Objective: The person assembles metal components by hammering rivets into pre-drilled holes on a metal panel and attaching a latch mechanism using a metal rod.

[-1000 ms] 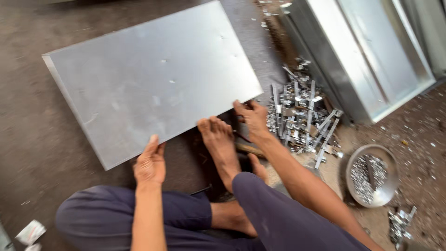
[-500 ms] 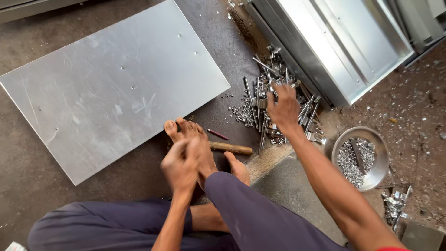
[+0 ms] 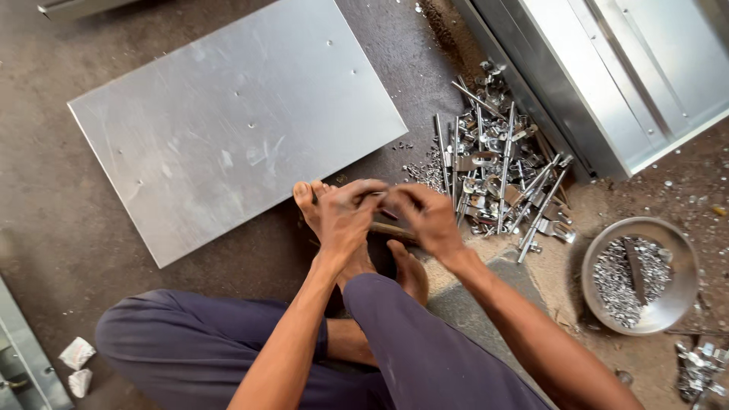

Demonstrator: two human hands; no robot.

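The hands [image 3: 383,216] meet low in the middle, above the feet [image 3: 311,201]. At two o'clock a pile of metal rods [image 3: 497,171] blocks the floor. At ten o'clock the flat metal sheet [image 3: 228,129] lies low and easy to pass over. At four o'clock sits a bowl [image 3: 672,304]. Bare floor [image 3: 45,205] opens at nine o'clock.

Dark navy trousers [image 3: 228,342] of loose cloth are worn, while the forearms, the left hand [image 3: 345,216], the right hand [image 3: 429,216] and both feet are left bare.
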